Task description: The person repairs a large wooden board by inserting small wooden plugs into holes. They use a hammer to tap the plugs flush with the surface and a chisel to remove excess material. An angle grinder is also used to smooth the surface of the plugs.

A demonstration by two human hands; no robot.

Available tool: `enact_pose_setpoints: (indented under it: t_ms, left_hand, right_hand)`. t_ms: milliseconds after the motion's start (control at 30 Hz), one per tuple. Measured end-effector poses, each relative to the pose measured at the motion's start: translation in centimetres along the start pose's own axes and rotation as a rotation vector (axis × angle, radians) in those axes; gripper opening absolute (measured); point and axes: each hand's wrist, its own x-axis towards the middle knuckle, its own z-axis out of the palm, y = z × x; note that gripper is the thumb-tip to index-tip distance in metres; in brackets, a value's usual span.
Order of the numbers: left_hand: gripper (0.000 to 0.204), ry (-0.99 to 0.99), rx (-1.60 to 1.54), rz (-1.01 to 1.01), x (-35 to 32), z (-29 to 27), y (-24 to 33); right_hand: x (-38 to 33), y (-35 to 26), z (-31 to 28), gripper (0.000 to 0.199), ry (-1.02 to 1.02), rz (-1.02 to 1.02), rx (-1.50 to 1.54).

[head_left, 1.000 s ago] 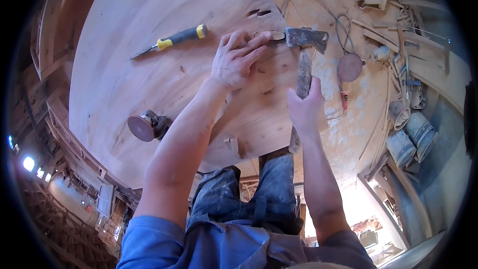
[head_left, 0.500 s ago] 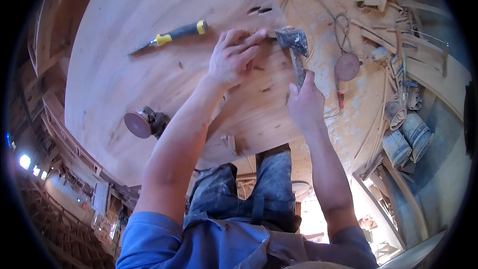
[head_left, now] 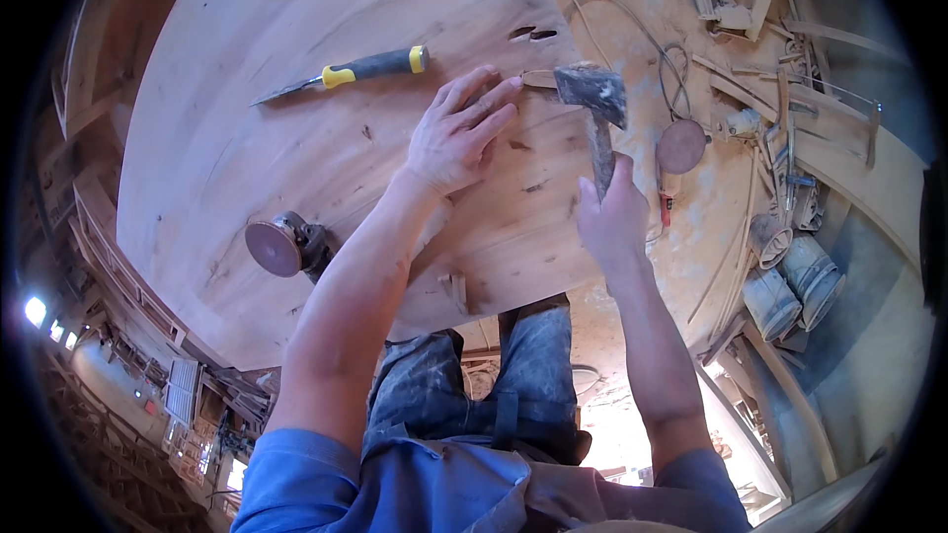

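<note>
My right hand (head_left: 614, 222) grips the wooden handle of a small hatchet (head_left: 592, 94), its dark, dusty head raised over the right edge of a large wooden slab (head_left: 296, 158). My left hand (head_left: 459, 133) rests low over the slab, its fingertips at one end of a small strip of wood (head_left: 539, 79). The strip's other end meets the hatchet head in this view; whether they touch is unclear. Beyond my left wrist lies a chisel (head_left: 370, 67) with a yellow and black handle. An angle grinder (head_left: 286, 245) with a round disc sits left of my left forearm.
Two elongated holes (head_left: 533, 35) mark the slab's far right part. On the dusty floor lie a corded disc sander or grinder (head_left: 681, 146) and a looping cable (head_left: 642, 25). Buckets (head_left: 815, 281), wood scraps and curved timber (head_left: 859, 173) stand to the right.
The hatchet and my right hand have shifted slightly right and down. My left fingers are spread a little more, and the wood strip shows more. The whole view has shifted slightly.
</note>
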Motion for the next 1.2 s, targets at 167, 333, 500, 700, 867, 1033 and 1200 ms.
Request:
enact_pose_setpoints:
  t_ms: [167, 333, 500, 700, 867, 1033, 1200]
  left_hand:
    - [0.05, -0.003, -0.015, 0.001, -0.3, 0.1, 0.2]
    - [0.052, -0.077, 0.014, -0.04, 0.6, -0.6, 0.1]
    - [0.05, -0.067, 0.006, -0.026, -0.1, -0.4, 0.0]
    - [0.048, -0.028, -0.004, 0.004, 0.5, -0.1, -0.1]
    - [0.051, -0.006, 0.004, -0.027, -0.2, -0.2, -0.3]
    - [0.049, 0.069, -0.054, -0.068, 0.0, 0.4, -0.3]
    - [0.043, 0.03, -0.03, -0.138, -0.4, -0.2, 0.7]
  right_hand:
    - [1.2, 1.2, 0.1, 0.039, 0.024, -0.11, -0.191]
    - [1.7, 0.8, -0.8, 0.04, -0.005, -0.141, -0.278]
    - [0.4, -1.7, -2.1, 0.042, 0.127, -0.212, 0.05]
    - [3.2, 1.1, -2.3, 0.043, -0.025, -0.202, -0.385]
    - [0.9, -1.5, -2.7, 0.043, 0.048, -0.239, -0.163]
    - [2.5, 1.0, -1.4, 0.039, 0.038, -0.309, -0.395]
    - [2.2, -0.4, -2.5, 0.038, -0.046, -0.225, -0.338]
